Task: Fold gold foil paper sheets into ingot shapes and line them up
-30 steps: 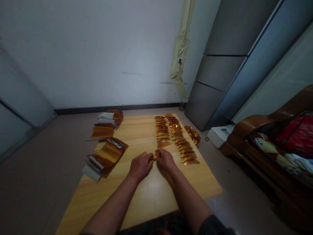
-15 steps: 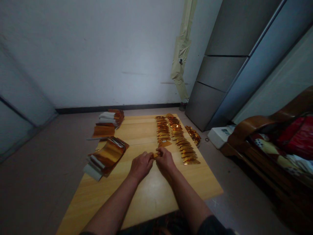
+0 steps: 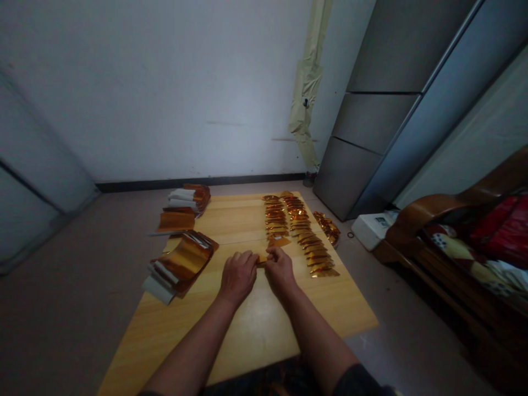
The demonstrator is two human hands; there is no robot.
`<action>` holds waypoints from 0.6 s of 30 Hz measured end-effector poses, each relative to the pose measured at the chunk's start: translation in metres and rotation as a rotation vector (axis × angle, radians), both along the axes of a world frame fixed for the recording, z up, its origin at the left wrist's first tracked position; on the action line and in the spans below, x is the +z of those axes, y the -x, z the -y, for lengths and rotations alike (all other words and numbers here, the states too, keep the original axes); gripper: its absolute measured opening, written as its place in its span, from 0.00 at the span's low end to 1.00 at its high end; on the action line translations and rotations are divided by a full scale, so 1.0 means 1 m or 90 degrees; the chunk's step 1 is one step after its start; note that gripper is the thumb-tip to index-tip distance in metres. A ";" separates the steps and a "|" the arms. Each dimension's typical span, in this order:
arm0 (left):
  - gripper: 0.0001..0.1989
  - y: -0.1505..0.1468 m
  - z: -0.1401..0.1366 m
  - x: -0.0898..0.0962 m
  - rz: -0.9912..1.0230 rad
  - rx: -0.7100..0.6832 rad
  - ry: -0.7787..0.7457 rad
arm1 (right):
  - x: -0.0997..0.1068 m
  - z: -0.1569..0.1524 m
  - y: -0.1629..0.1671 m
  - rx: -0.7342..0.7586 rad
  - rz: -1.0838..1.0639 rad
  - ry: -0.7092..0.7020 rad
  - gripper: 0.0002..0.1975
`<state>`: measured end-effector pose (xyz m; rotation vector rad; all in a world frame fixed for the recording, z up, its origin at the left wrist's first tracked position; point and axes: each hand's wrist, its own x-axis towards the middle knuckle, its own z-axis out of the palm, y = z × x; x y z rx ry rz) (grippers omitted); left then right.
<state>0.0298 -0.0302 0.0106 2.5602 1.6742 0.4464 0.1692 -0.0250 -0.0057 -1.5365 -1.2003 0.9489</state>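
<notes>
Between my two hands is a small piece of shiny gold foil paper (image 3: 262, 260), low over the wooden tabletop (image 3: 256, 341). My left hand (image 3: 240, 276) grips its left end, back of the hand up and fingers curled. At the other end my right hand (image 3: 280, 269) pinches it between thumb and fingers. Most of the piece is hidden by the fingers. Just beyond my right hand, two rows of folded gold foil pieces (image 3: 307, 234) overlap one another, with a flatter folded piece (image 3: 282, 241) at the near end of the left row.
Stacks of gold foil sheets with pale backing (image 3: 187, 258) lie at the table's left edge, with another stack (image 3: 190, 198) behind. On the floor at right are a container of gold pieces (image 3: 327, 226) and a white box (image 3: 371, 228). A grey refrigerator (image 3: 371, 121) and wooden seat (image 3: 412, 220) stand right.
My left hand has shifted slightly and its fingers lie flatter over the foil piece. My right hand keeps its pinch almost in place. The rows and stacks are unchanged.
</notes>
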 end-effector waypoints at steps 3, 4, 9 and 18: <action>0.17 0.001 -0.001 -0.002 -0.004 -0.030 -0.025 | 0.002 0.001 0.003 -0.021 -0.152 -0.001 0.19; 0.17 0.002 -0.002 -0.003 0.000 -0.035 -0.031 | 0.001 0.001 0.003 -0.021 -0.173 -0.007 0.19; 0.17 0.003 -0.004 -0.010 0.026 -0.040 -0.074 | -0.002 0.001 0.004 -0.021 -0.120 -0.062 0.20; 0.15 0.005 -0.007 -0.014 0.112 -0.062 -0.111 | -0.008 0.002 0.007 0.007 0.069 -0.156 0.18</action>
